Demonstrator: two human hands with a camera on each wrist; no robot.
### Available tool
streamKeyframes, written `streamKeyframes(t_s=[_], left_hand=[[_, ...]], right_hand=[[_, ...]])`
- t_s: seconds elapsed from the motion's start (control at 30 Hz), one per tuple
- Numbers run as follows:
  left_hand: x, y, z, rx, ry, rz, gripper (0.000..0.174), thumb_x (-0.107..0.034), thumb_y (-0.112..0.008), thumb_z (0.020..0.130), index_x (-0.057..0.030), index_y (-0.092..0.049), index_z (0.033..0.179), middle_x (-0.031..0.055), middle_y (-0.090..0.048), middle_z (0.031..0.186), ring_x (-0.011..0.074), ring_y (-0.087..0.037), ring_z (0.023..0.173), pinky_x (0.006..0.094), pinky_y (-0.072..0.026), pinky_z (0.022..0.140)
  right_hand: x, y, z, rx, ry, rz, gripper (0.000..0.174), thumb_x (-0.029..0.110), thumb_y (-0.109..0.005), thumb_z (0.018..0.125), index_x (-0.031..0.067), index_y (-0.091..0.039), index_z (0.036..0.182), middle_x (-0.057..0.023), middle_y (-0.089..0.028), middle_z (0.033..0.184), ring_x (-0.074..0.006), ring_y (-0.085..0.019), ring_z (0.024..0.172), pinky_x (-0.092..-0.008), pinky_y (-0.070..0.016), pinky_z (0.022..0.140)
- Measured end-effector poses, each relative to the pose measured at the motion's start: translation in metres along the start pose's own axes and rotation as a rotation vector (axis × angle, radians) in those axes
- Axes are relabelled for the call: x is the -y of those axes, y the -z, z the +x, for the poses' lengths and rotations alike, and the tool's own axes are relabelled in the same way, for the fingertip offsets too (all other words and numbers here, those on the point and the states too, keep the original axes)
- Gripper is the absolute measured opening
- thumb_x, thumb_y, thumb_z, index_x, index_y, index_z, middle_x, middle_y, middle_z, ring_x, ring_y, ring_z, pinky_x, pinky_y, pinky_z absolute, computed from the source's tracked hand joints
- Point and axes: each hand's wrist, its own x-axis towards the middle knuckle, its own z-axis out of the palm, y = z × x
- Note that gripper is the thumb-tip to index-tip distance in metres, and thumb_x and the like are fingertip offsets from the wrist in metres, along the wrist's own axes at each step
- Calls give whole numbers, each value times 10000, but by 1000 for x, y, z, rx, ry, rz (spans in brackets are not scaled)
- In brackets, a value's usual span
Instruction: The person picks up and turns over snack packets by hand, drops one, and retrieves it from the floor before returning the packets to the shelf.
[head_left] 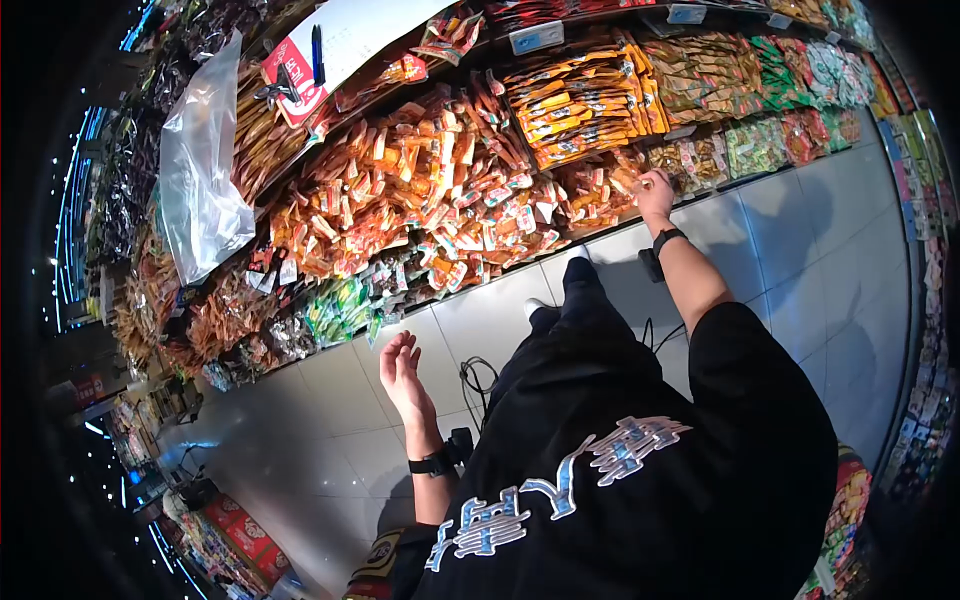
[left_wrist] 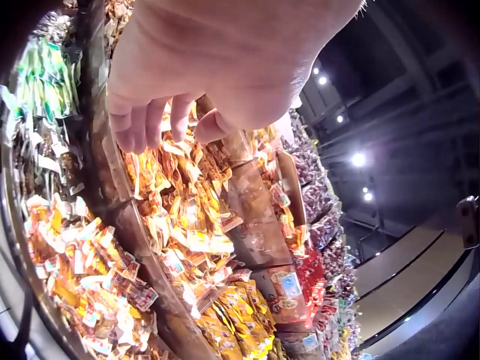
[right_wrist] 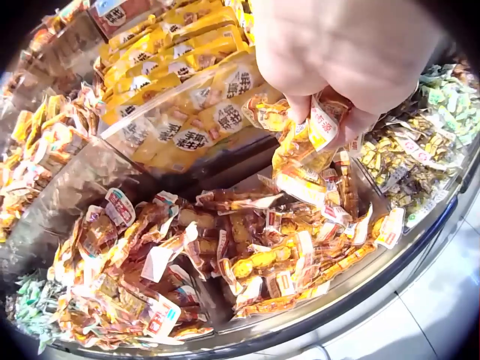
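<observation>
My right hand (head_left: 655, 193) is over the front edge of the snack shelf. In the right wrist view its fingers and thumb pinch several small orange-brown snack packets (right_wrist: 304, 169) with red and white labels. Beneath them is a bin of similar loose packets (right_wrist: 262, 259), split by a divider from another heap (right_wrist: 124, 285) on the left. My left hand (head_left: 402, 378) hangs in front of the shelf with loosely bent fingers and holds nothing. Nearest to it are green packets (head_left: 343, 308) in the low front bin.
Yellow snack bags (head_left: 580, 100) stand in rows behind the bins. A clear plastic bag (head_left: 205, 170) hangs on the left, near a white sheet (head_left: 365, 35) with a pen (head_left: 318, 55). Black cables (head_left: 478, 380) show by my legs, above the tiled floor (head_left: 330, 400).
</observation>
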Motion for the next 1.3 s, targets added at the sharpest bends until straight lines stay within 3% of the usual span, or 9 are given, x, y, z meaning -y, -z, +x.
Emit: streamKeyframes(t_s=[0.27, 0.33, 0.4, 0.53, 0.73, 0.9, 1.1, 1.2, 1.3], left_hand=[[0, -14, -15, 327, 107, 35, 218, -139, -511, 965, -21, -572, 1137, 94, -645, 1113, 165, -609, 1029, 327, -459, 928], [-1, -39, -24, 431, 123, 14, 215, -141, -494, 978, -13, -567, 1134, 91, -652, 1090, 160, -612, 1008, 318, -460, 932], [-1, -60, -30, 505, 129, -3, 216, -141, -489, 981, -10, -564, 1136, 97, -651, 1090, 170, -613, 1017, 326, -458, 952], [-10, -115, -57, 647, 88, 66, 288, -241, -486, 1000, -18, -574, 1161, 96, -646, 1119, 191, -608, 1057, 327, -442, 965], [-27, -236, -152, 1222, -21, 267, 420, -307, -473, 1006, -4, -516, 1293, 93, -582, 1257, 205, -496, 1227, 347, -326, 1075], [3, -324, -237, 1681, -49, 298, 838, -382, -668, 895, -42, -162, 1471, 200, -446, 1360, 250, -448, 1286, 369, -378, 1059], [22, -350, -289, 1709, 223, 302, 1081, -292, -739, 845, -88, 90, 1507, 219, -437, 1385, 263, -523, 1212, 348, -397, 1035], [24, -353, -298, 1650, 285, 422, 1134, -287, -749, 835, -84, 146, 1500, 236, -453, 1374, 253, -532, 1195, 337, -395, 1031], [42, -354, -298, 1658, 337, 386, 902, -282, -759, 823, -7, -192, 1468, 165, -556, 1263, 209, -547, 1134, 307, -402, 999]], right_hand=[[54, 64, -54, 116, -99, 310, 157, 46, -779, 703, 35, -651, 794, -46, -630, 883, -195, -609, 845, -296, -476, 787], [85, 105, -65, 384, -255, 648, 137, 48, -770, 728, 32, -670, 820, -47, -642, 945, -180, -602, 915, -297, -467, 827], [106, 144, -66, 603, -105, 597, 89, 44, -726, 798, 37, -653, 848, -75, -583, 1215, -188, -546, 1130, -305, -423, 945], [154, 248, -63, 941, 394, 532, 130, 109, -744, 803, 24, -658, 849, -109, -606, 1204, -214, -560, 1131, -347, -434, 943], [155, 373, -68, 1287, 563, 540, 134, 89, -745, 766, 10, -656, 829, -140, -622, 1144, -277, -604, 1080, -356, -465, 905], [112, 441, -64, 1236, 518, 494, 151, 67, -739, 742, 12, -637, 839, -128, -609, 1140, -267, -623, 1005, -341, -486, 855], [70, 486, -71, 1167, 412, 510, 178, 48, -733, 737, 19, -642, 887, -127, -598, 1164, -238, -613, 1022, -332, -475, 882], [47, 487, -78, 1110, 301, 627, 222, 34, -757, 720, 17, -640, 909, -127, -585, 1187, -231, -588, 1066, -326, -463, 905], [40, 484, -82, 1052, 237, 730, 250, 25, -768, 708, 12, -639, 923, -129, -575, 1200, -229, -562, 1104, -333, -452, 935]])
